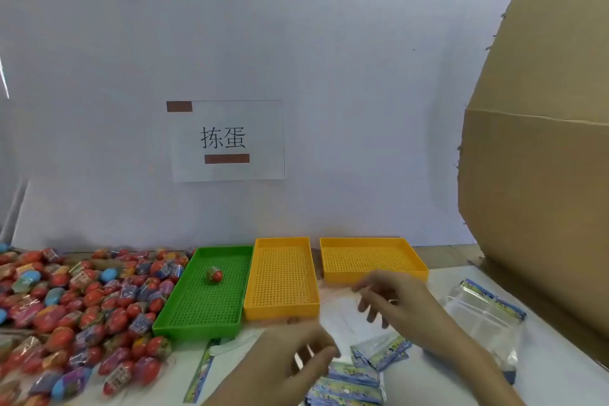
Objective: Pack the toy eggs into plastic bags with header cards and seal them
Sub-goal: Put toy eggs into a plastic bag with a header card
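While three trays [281, 277] line the wall, toy eggs [82, 313] heap far left; both hands' fingers [369, 303] hang loosely spread, empty, above the header-card bags [379, 351] on the worktop [560, 369].

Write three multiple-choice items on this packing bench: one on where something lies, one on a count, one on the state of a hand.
1. Where does the lone toy egg lie?
A. in the green tray
B. in the middle yellow tray
C. in the cardboard box

2. How many yellow trays stand on the table?
A. one
B. two
C. three

3. What is the right hand doing?
A. gripping a toy egg
B. pressing on a tray
C. held over the table, fingers loosely spread, with no egg or tray in it

Answers:
1 A, the egg sits alone on the green tray's perforated floor.
2 B, one yellow tray adjoins the green one and another yellow tray lies to its right.
3 C, its fingers close on no egg or tray.
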Demonstrator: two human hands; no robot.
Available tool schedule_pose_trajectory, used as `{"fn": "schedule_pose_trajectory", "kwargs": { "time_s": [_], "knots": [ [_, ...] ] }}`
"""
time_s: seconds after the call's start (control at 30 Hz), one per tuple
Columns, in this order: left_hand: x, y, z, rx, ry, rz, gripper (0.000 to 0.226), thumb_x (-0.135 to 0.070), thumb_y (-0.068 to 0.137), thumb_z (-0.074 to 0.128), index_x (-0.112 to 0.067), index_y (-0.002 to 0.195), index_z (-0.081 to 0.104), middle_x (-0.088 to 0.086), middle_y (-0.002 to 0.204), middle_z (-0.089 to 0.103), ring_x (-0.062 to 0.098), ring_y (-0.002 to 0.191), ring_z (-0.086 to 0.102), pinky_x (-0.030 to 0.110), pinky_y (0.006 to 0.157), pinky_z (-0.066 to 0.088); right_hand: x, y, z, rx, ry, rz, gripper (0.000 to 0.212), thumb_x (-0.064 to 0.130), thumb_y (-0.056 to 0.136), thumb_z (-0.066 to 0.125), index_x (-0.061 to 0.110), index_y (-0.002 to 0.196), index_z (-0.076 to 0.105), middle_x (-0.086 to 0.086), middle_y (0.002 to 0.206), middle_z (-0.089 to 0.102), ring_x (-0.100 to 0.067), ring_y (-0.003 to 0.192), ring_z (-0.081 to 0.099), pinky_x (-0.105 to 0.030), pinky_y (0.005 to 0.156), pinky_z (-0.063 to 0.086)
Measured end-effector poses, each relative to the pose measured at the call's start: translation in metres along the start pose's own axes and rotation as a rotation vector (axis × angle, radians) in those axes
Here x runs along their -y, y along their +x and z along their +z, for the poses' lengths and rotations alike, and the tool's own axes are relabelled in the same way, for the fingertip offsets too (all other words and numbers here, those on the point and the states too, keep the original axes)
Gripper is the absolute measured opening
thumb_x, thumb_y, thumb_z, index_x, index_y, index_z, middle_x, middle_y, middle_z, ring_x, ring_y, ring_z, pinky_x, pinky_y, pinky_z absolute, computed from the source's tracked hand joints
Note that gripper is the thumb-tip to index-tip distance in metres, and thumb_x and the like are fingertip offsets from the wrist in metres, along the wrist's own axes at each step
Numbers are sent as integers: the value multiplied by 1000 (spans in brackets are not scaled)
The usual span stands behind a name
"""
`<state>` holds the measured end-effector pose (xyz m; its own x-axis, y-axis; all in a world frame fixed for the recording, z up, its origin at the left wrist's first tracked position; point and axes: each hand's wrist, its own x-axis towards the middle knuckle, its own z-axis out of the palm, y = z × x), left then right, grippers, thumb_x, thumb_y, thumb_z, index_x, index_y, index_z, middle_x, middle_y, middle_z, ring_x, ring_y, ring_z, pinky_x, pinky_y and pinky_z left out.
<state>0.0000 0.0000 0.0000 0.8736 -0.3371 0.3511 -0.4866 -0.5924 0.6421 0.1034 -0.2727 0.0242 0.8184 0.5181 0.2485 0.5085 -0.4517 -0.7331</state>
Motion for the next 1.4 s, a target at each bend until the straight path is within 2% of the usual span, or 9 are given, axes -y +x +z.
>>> {"fn": "schedule_pose_trajectory", "kwargs": {
  "time_s": [0.1,0.23,0.3,0.4,0.57,0.87,1.0,1.2,1.4],
  "knots": [
    [-15,65,46,-70,150,36,24,-44,107,51,-29,119,66,-23,115,61,-1,106,56,20,88,49,-19,54,7,-194,-225,46,19,12,106,54,25,108,68,6,79,71,-6,67,66,-22,64,54],
    [25,102,76,11,553,127,49,-53,106,44,-20,138,63,-5,142,60,17,136,40,34,117,29,-41,92,23,-257,-302,66,20,13,107,49,18,115,67,8,82,66,-3,71,60,-18,65,47],
    [30,104,90,106,717,160,42,-54,102,47,-27,120,74,-7,126,70,20,123,53,38,108,41,-52,96,32,-286,-299,58,21,12,106,50,19,113,68,9,82,66,-4,74,61,-20,66,48],
    [42,100,94,-15,675,185,16,-55,85,71,-42,81,79,-18,96,68,10,93,64,27,79,56,-67,93,46,-359,-253,34,21,10,103,53,22,107,70,19,80,62,0,73,60,-14,64,45],
    [56,103,98,-131,733,250,13,-44,84,75,-34,78,72,-17,85,65,11,86,62,25,76,52,-75,91,54,-340,-237,25,21,10,104,53,23,104,69,14,76,64,-2,69,60,-14,60,43],
    [63,101,95,-343,164,5,12,-34,83,86,-30,82,75,-25,91,57,0,101,45,22,95,33,-75,86,52,-327,-212,-31,21,10,105,52,24,106,68,12,75,64,-8,73,61,-20,60,46],
    [56,102,85,-435,39,-88,12,-39,85,81,-30,81,74,-24,87,60,6,100,51,20,90,36,-67,83,48,-350,-111,-74,18,18,106,53,24,101,70,9,73,67,-10,70,63,-26,62,50],
    [55,99,67,-557,-73,-168,9,-45,90,64,-43,89,73,-24,86,70,3,95,59,15,79,42,-54,76,25,-219,166,-77,46,50,106,42,22,101,78,7,88,78,-13,88,74,-38,82,58],
    [56,98,62,-694,-199,-201,27,-48,84,72,-23,73,69,-15,70,59,5,68,52,16,64,40,-47,71,24,79,109,-60,32,54,93,69,42,122,71,27,117,72,5,112,66,-11,92,50]
  ]
}}
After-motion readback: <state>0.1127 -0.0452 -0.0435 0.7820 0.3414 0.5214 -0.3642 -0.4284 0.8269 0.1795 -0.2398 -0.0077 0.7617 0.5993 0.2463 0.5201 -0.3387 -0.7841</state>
